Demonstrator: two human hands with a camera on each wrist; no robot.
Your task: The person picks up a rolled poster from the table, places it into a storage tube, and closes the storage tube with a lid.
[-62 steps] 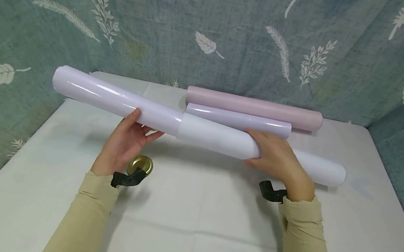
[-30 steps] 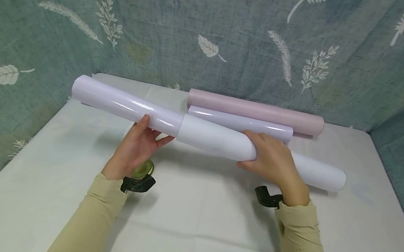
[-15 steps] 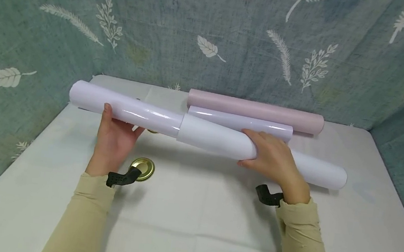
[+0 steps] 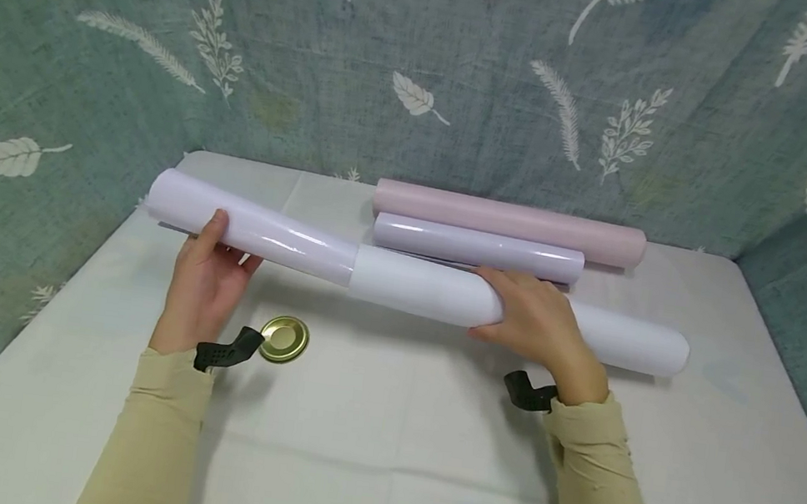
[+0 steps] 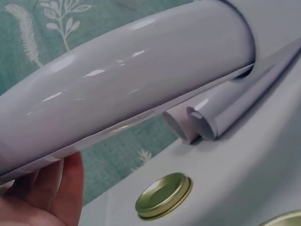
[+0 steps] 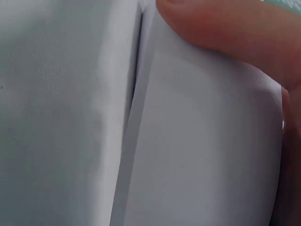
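I hold one long tube across the table (image 4: 379, 451): a glossy lavender paper roll (image 4: 284, 239) whose right end sits inside a wider matte white roll (image 4: 414, 285). My left hand (image 4: 218, 253) grips the glossy roll near its left end, thumb on top. My right hand (image 4: 509, 311) wraps round the white roll right of the joint. The left wrist view shows the glossy roll (image 5: 122, 89) over my fingers (image 5: 47, 188). In the right wrist view the white roll (image 6: 197, 155) fills the frame under a fingertip (image 6: 225, 28).
A pink roll (image 4: 506, 218) and a shorter lavender roll (image 4: 475, 248) lie side by side at the table's back edge. A gold metal lid (image 4: 284, 338) lies beside my left wrist, also seen as the lid (image 5: 163, 195). Leaf-print green cloth (image 4: 425, 78) surrounds the table.
My left hand has slid left along the glossy roll, from near the joint to near its left end. The glossy roll's left end has moved right. My right hand has kept its grip.
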